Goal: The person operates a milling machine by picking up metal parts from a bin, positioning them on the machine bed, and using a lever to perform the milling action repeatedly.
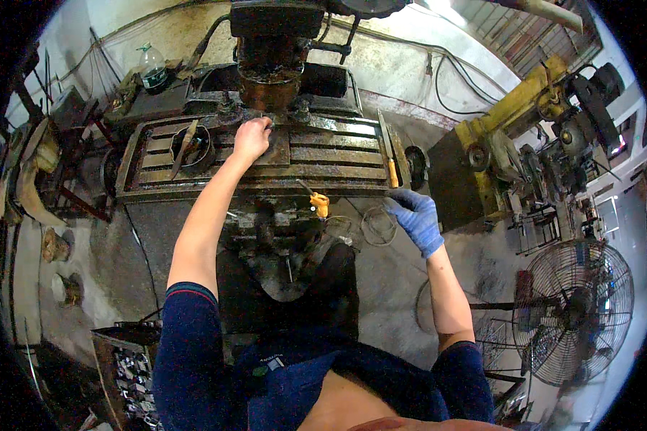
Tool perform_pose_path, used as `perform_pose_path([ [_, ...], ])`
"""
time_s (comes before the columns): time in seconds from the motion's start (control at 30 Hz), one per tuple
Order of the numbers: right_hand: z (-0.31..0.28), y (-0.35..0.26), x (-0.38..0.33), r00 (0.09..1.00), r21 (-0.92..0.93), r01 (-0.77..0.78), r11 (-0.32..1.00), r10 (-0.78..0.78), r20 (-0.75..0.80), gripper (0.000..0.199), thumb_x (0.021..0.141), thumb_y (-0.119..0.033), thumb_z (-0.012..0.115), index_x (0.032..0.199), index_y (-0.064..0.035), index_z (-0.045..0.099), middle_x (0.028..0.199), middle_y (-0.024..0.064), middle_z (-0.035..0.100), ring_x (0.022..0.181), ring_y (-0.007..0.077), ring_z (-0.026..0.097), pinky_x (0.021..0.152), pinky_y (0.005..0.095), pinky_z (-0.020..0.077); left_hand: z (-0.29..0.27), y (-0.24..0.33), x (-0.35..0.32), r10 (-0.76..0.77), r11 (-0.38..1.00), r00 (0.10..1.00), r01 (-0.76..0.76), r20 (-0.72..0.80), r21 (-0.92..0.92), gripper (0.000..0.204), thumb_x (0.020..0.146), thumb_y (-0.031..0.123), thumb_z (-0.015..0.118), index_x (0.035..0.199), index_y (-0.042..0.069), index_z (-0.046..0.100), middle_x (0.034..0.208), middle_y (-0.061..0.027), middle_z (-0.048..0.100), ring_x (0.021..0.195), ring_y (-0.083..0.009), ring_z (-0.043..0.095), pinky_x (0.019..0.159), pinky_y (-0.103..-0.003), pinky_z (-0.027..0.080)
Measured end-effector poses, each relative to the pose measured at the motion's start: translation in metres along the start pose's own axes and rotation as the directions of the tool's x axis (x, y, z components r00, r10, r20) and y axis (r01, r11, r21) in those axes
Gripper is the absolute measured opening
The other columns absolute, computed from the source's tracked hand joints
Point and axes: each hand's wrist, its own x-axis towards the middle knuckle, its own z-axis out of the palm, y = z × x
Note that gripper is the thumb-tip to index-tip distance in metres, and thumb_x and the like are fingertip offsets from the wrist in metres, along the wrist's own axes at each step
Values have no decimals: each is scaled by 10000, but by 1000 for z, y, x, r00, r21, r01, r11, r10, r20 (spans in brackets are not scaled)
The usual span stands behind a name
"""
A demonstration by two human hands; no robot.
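Observation:
My bare left hand (253, 140) reaches over the slotted machine table (331, 159), just below the dark spindle head (266, 79). Its fingers are closed together at a plate-like metal piece (279, 149); whatever they pinch is too small to make out. In a blue glove, my right hand (417, 221) hovers off the table's front right corner, fingers loosely bent and apart, with nothing visible in them. Close to it lies a file (389, 147) with a yellow handle, along the table's right end. A dark round pot (203, 159) stands at the table's left, a brush-like stick (185, 149) across it.
A yellow-orange handled tool (318, 204) sits at the table's front edge. Behind on the left is a clear plastic jug (152, 68). A yellow machine (510, 108) stands at right, a large caged fan (574, 312) nearer. A box of metal parts (133, 377) is at lower left.

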Motion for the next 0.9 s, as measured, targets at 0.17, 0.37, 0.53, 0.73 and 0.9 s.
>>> perform_pose_path([
  [0.17, -22, -9, 12, 999, -85, 30, 996, -31, -20, 232, 755, -108, 652, 940, 29, 625, 814, 52, 639, 726, 86, 552, 676, 241, 457, -3, 16, 6, -289, 941, 954, 267, 84, 208, 187, 774, 183, 589, 927, 77, 574, 816, -153, 621, 790, -318, 602, 674, -431, 484],
  [0.37, -116, -101, 76, 768, -361, 320, 876, -463, -443, 286, 785, -133, 610, 1029, 16, 601, 962, 78, 623, 908, 140, 550, 844, 266, 414, -3, 2, 12, -392, 909, 919, 380, 41, 173, 307, 726, 257, 629, 967, 80, 563, 810, -160, 623, 792, -317, 606, 674, -424, 489],
  [0.53, -186, -208, 108, 324, -306, 813, 496, -821, -470, 372, 826, -208, 536, 1122, 17, 522, 1100, 136, 555, 993, 238, 532, 906, 357, 398, -14, 12, 17, -403, 915, 907, 397, 119, 75, 372, 700, 246, 631, 1044, 114, 585, 865, -122, 636, 839, -285, 604, 724, -397, 487],
  [0.73, -172, -190, 91, 490, -61, 803, 593, -715, -498, 321, 879, -283, 432, 1011, 4, 490, 1050, 163, 520, 1049, 303, 472, 959, 438, 318, -10, 7, 20, -415, 909, 901, 415, 130, 26, 373, 689, 256, 639, 1034, 117, 611, 872, -133, 632, 849, -298, 596, 739, -393, 481],
  [0.9, -117, -145, 66, 426, -146, 707, 692, -582, -693, 265, 856, -264, 437, 751, -25, 486, 779, 104, 500, 920, 275, 502, 920, 405, 326, -5, -12, 17, -453, 891, 885, 445, 107, 87, 335, 671, 283, 665, 894, 37, 626, 836, -169, 625, 816, -321, 597, 716, -407, 482],
])
